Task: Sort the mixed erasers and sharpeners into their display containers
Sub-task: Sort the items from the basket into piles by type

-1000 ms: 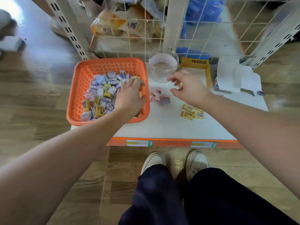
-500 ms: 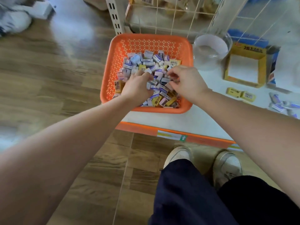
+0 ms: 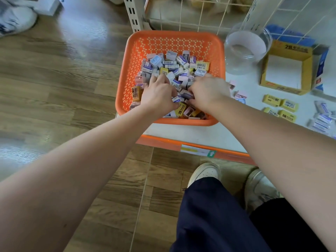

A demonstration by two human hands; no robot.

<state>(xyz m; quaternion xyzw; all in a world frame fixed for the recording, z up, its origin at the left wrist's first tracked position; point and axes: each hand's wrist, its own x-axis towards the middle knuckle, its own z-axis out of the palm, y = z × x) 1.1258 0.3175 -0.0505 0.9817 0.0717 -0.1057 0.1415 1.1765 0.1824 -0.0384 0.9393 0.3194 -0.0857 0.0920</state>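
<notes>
- The left grip [image 3: 159, 95] lay knuckles-up in the orange basket [image 3: 174, 34], with its fingers curled down into the mixed erasers and sharpeners [image 3: 174, 68]. Whether it held one could not be told.
- The right grip [image 3: 209, 92] dug in just beside it, fingers hidden in the pile, so its hold was likewise unclear.
- The basket sat on the white surface [image 3: 200, 131], beside a clear jar [image 3: 245, 50] and an open yellow box [image 3: 291, 49].
- Yellow erasers [image 3: 280, 104] lay loose near the box.

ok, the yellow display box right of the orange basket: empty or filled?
Empty. The yellow display box sits open-topped on the shelf, and only its bare white bottom shows inside. The yellow erasers lie loose in front of it.
</notes>
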